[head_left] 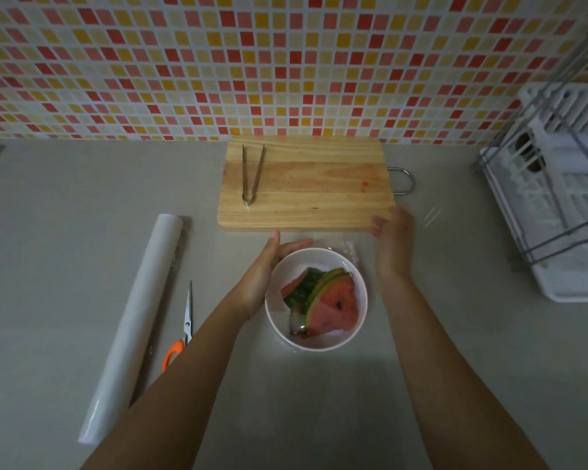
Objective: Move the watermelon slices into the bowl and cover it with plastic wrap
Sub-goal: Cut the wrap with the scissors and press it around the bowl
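Observation:
A white bowl [275, 320] stands on the grey counter and holds watermelon slices [333, 305] with green rind. A sheet of clear plastic wrap [348, 249] lies over the bowl, bunched at its far right rim. My left hand [265, 266] rests against the bowl's left side, fingers straight and pressing the wrap down. Blurred, with loose fingers, my right hand [392, 239] hovers just right of the bowl near the cutting board's corner. Whether it holds the wrap's edge is unclear.
A wooden cutting board [306, 195] with metal tongs [250, 174] lies behind the bowl. The plastic wrap roll [133, 323] and orange-handled scissors [184, 330] lie at the left. A white dish rack [564, 198] stands at the right, against a tiled wall.

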